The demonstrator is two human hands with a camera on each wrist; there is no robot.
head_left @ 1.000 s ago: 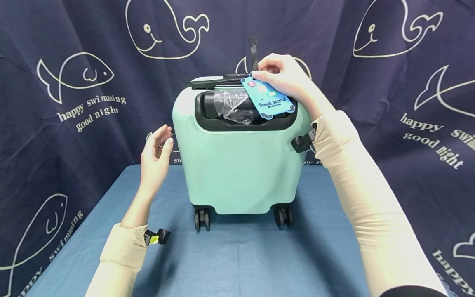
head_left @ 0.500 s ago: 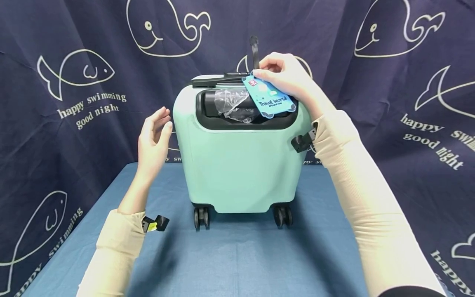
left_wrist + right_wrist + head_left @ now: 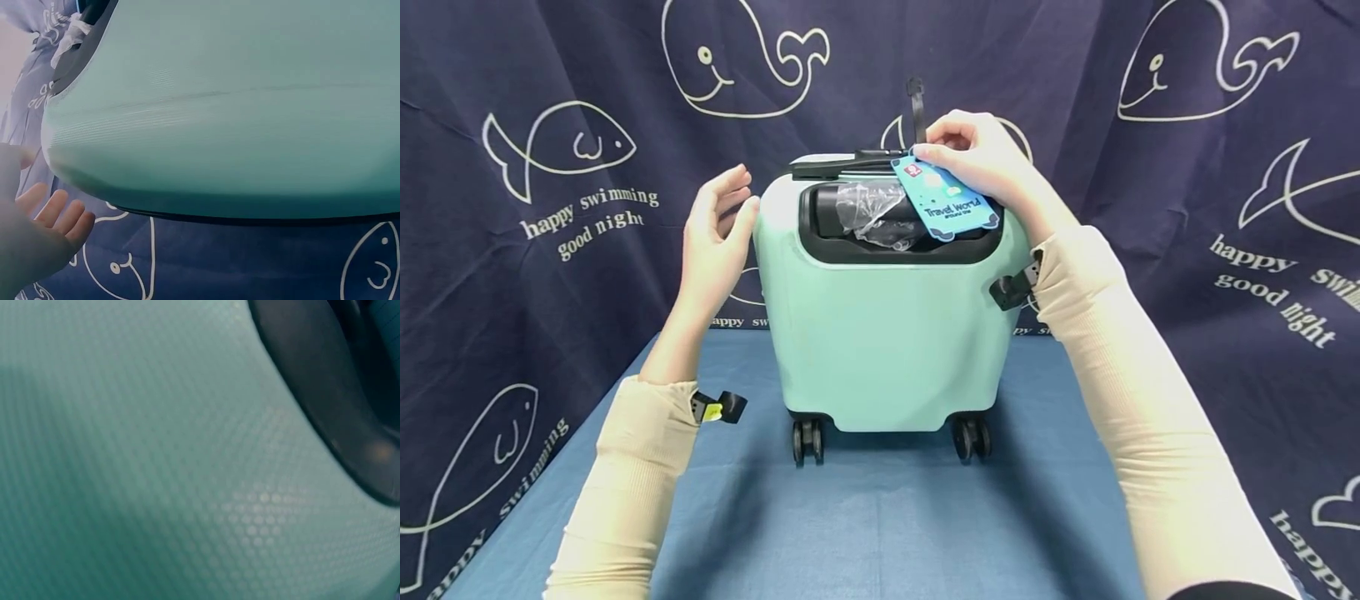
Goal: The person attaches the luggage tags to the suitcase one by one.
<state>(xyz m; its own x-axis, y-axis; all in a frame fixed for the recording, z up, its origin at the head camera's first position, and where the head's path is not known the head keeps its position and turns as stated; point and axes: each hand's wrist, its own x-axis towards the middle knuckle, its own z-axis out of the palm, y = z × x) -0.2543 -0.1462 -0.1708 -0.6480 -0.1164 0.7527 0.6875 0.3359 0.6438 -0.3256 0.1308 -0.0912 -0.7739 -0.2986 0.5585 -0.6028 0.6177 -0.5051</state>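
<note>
The left hand (image 3: 718, 229), relaxed and empty, has risen to the upper corner of the mint-green hard-shell suitcase (image 3: 880, 342), upright on the blue cloth-covered table (image 3: 865, 533), so both hands flank its top; the right hand (image 3: 973, 154) apparently pinches the narrow black strap (image 3: 917, 112).

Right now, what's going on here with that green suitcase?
A mint-green suitcase stands on its black wheels on a blue surface. At its top, a person's right hand pinches a black strap, where a blue tag hangs. Their left hand hovers close by the suitcase's left side, holding nothing.
</note>
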